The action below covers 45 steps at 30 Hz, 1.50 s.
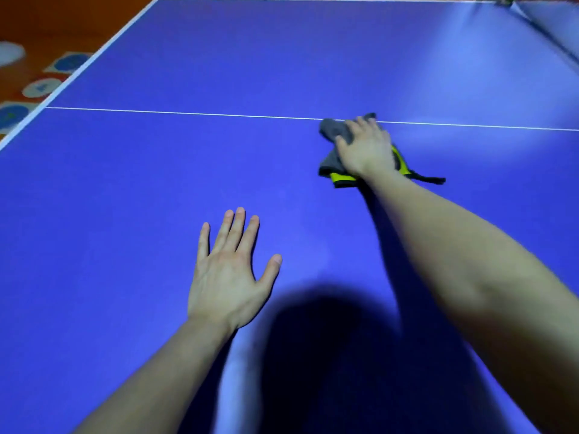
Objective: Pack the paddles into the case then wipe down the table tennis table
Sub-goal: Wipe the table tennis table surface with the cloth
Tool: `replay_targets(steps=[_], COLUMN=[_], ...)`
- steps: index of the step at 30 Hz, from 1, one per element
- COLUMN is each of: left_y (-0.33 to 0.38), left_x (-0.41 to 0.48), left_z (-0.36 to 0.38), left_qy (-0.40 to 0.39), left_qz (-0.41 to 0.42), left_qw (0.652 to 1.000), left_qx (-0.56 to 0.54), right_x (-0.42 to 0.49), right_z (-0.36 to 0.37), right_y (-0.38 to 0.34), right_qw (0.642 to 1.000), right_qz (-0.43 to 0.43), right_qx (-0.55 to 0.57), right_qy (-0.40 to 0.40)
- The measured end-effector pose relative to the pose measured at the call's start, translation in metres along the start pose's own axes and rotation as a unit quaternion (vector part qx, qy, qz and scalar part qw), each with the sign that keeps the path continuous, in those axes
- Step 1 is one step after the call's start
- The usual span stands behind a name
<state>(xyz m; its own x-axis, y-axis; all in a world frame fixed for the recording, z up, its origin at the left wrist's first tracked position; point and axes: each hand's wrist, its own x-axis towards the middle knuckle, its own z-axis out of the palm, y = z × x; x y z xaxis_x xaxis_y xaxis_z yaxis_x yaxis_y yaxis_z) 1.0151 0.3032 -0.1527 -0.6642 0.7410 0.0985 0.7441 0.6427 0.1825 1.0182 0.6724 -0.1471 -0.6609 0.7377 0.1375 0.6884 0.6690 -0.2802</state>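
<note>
Both hands are on the blue table tennis table [156, 170]: the right hand [366, 148] presses a crumpled grey-and-yellow cloth [333, 131] against the white centre line, wiping; the left hand [228, 274] lies flat with fingers spread, likely bracing the reach, well short of the far edge.

Right hand [365, 148] presses a grey-and-yellow cloth [333, 133] on the blue table [125, 183]; left hand [228, 277] apparently rests flat.

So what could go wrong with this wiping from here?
The left hand lies flat on the table and may smudge it. The cloth under the right hand is bunched, so it could miss strips.
</note>
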Motion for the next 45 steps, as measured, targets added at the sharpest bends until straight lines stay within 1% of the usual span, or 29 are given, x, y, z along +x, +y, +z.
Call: replay_targets(steps=[1, 2, 3, 4, 6, 8, 11, 13, 14, 15, 16, 17, 18, 19, 21, 22, 24, 26, 28, 30, 31, 33, 35, 36, 38, 40, 41, 42, 45], left_y=[0.000, -0.001, -0.002, -0.002, -0.003, -0.004, -0.004, -0.004, -0.004, -0.005, -0.005, -0.005, -0.005, -0.005, -0.005, -0.005, -0.006, -0.004, -0.003, -0.002, -0.002, -0.001, 0.001, 0.003, -0.001, -0.011, -0.017, -0.023, -0.026], left_x=[0.000, 0.000, 0.001, 0.001, 0.000, 0.001, 0.001, 0.002, 0.003, 0.004, 0.004, 0.003, 0.003, 0.003, 0.005, 0.005, 0.004, 0.004, 0.004, 0.002, 0.002, -0.001, -0.004, -0.005, -0.010, -0.031, -0.053, -0.080, -0.178], left_z=[0.001, 0.001, 0.002, 0.003, 0.003, 0.004, 0.004, 0.004, 0.004, 0.005, 0.005, 0.004, 0.004, 0.003, 0.003, 0.003, 0.002, 0.001, -0.001, 0.000, 0.000, -0.001, -0.006, -0.010, -0.017, -0.023, -0.029, -0.034, -0.043], left_qy=[0.000, 0.000, -0.001, -0.001, 0.002, 0.002, -0.001, -0.007, -0.010, -0.010, -0.011, -0.014, -0.017, -0.017, -0.016, -0.018, -0.019, -0.020, -0.013, 0.035, 0.069, 0.112, 0.106, 0.084, 0.044, -0.009, -0.030, -0.029, 0.012], left_qz=[0.001, 0.000, -0.001, -0.001, -0.001, -0.002, -0.007, -0.007, -0.006, -0.007, -0.008, -0.007, -0.005, -0.007, -0.009, -0.007, -0.009, -0.005, -0.003, -0.006, -0.010, -0.019, -0.028, -0.026, -0.007, 0.022, 0.037, 0.042, 0.018], left_qw=[1.000, 1.000, 1.000, 1.000, 1.000, 1.000, 1.000, 1.000, 1.000, 1.000, 1.000, 1.000, 1.000, 1.000, 1.000, 1.000, 1.000, 1.000, 0.999, 0.999, 0.997, 0.993, 0.993, 0.996, 0.999, 1.000, 0.999, 0.998, 0.999], left_qx=[-0.003, -0.004, -0.006, -0.008, -0.010, -0.011, -0.008, -0.008, -0.008, -0.005, 0.000, 0.002, 0.002, 0.002, -0.003, -0.008, -0.011, -0.018, -0.032, -0.035, -0.025, 0.013, 0.038, 0.033, 0.011, -0.016, -0.018, -0.023, -0.043], right_x=[0.002, 0.002, -0.001, -0.006, -0.024, -0.056, -0.145, -0.218, -0.248, -0.267, -0.270, -0.260, -0.242, -0.217, -0.165, -0.147, -0.135, -0.154, -0.207, -0.286, -0.326, -0.381, -0.379, -0.361, -0.318, -0.280, -0.268, -0.259, -0.254], right_z=[-0.009, -0.016, -0.020, -0.022, -0.021, -0.018, -0.024, -0.035, -0.040, -0.044, -0.046, -0.047, -0.044, -0.038, -0.027, -0.023, -0.017, -0.016, -0.022, -0.030, -0.036, -0.048, -0.054, -0.053, -0.046, -0.037, -0.033, -0.032, -0.034], right_y=[0.040, 0.067, 0.077, 0.072, 0.043, 0.007, -0.020, -0.021, -0.017, -0.009, -0.002, 0.001, 0.001, -0.004, -0.023, -0.033, -0.048, -0.055, -0.056, -0.054, -0.049, -0.033, -0.024, -0.027, -0.039, -0.048, -0.050, -0.052, -0.053], right_qw=[0.998, 0.995, 0.993, 0.994, 0.999, 0.997, 0.983, 0.961, 0.945, 0.929, 0.919, 0.917, 0.924, 0.939, 0.973, 0.982, 0.989, 0.989, 0.988, 0.983, 0.975, 0.950, 0.935, 0.939, 0.964, 0.981, 0.983, 0.983, 0.985], right_qz=[0.055, 0.091, 0.108, 0.104, 0.036, -0.067, -0.182, -0.271, -0.321, -0.360, -0.380, -0.382, -0.367, -0.332, -0.222, -0.177, -0.129, -0.126, -0.146, -0.186, -0.223, -0.307, -0.338, -0.327, -0.256, -0.182, -0.170, -0.167, -0.153], right_qx=[-0.009, -0.016, -0.021, -0.024, -0.022, -0.005, 0.004, 0.013, 0.008, 0.009, 0.017, 0.026, 0.029, 0.025, 0.023, 0.016, 0.000, 0.003, 0.009, 0.010, 0.012, 0.031, 0.054, 0.058, 0.045, 0.024, 0.019, 0.018, 0.011], right_qy=[0.032, 0.046, 0.038, 0.023, -0.005, -0.029, -0.037, -0.046, -0.066, -0.091, -0.107, -0.109, -0.099, -0.086, -0.067, -0.068, -0.076, -0.071, -0.044, -0.001, -0.003, -0.056, -0.090, -0.085, -0.060, -0.065, -0.065, -0.068, -0.081])
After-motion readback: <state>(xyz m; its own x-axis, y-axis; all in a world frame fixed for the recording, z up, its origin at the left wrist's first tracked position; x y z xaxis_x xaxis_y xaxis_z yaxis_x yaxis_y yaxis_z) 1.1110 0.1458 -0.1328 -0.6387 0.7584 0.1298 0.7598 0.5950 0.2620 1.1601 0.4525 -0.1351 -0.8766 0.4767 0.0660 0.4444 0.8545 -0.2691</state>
